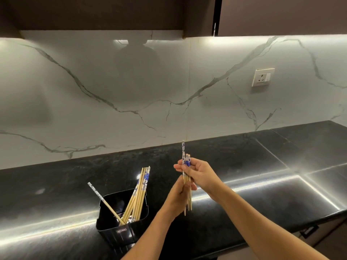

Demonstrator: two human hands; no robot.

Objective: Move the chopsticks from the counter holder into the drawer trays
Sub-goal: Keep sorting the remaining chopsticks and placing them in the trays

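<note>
A small bundle of wooden chopsticks (188, 198) with blue-and-white tops stands upright in the air above the black counter (244, 184). My left hand (177, 198) grips its lower half and my right hand (200, 173) grips it near the patterned tops. One chopstick in the bundle sticks up higher than the others. To the left, a black square holder (120, 229) stands on the counter with several more chopsticks (139, 194) leaning to its right side and a single one (105, 202) leaning left. No drawer tray is in view.
A white marble backsplash (131, 91) rises behind the counter, with a wall socket (262, 77) at the right. Dark cabinets hang overhead. A drawer handle (308, 230) shows below the counter's front edge at the right.
</note>
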